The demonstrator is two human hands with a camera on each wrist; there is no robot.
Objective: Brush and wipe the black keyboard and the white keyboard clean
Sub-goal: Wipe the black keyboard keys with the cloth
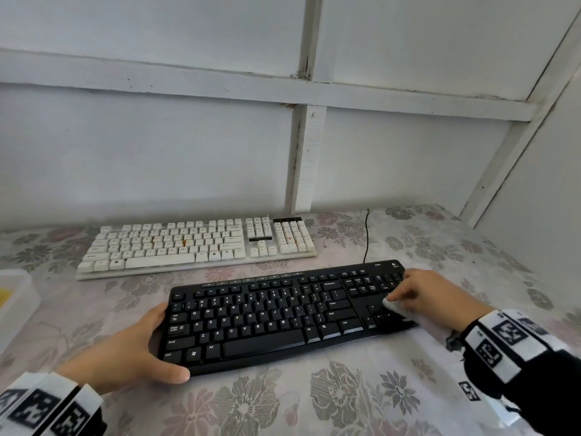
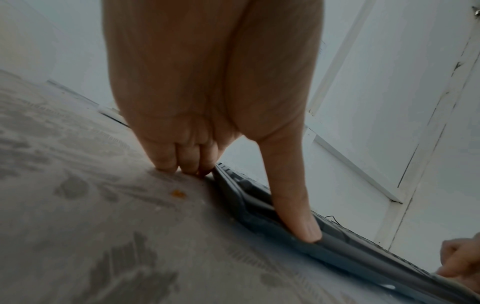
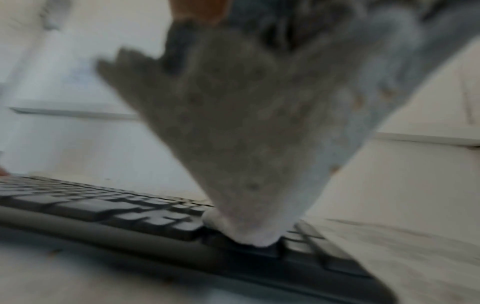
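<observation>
1. Where the flowered tablecloth (image 1: pixel 361 401) covers the table against a white panelled wall (image 1: pixel 157 158), the black keyboard (image 1: pixel 283 313) lies flat near the front edge and serves as the landmark for all else.
2. Behind the black keyboard, a little to its left and apart from it, the white keyboard (image 1: pixel 195 247) lies flat near the wall, with orange-brown stains on several keys.
3. Far left of the black keyboard, a pale plastic container (image 1: pixel 15 300) with something yellow inside sits at the picture's edge.
4. Gripping the black keyboard's left end, the left hand (image 1: pixel 132 350) has its thumb along the front edge and its fingers curled round the far corner, their tips down on the tablecloth in the left wrist view.
5. Over the black keyboard's right end, the right hand (image 1: pixel 430 294) has its fingers bent round a white cloth (image 1: pixel 394 306), which is pressed onto the keys near the arrow cluster; the right wrist view is blurred.
6. From the black keyboard's back right corner, a thin black cable (image 1: pixel 367 237) runs toward the wall.
7. Beside the black keyboard's left end, a small orange crumb (image 2: pixel 178 193) lies on the tablecloth.
</observation>
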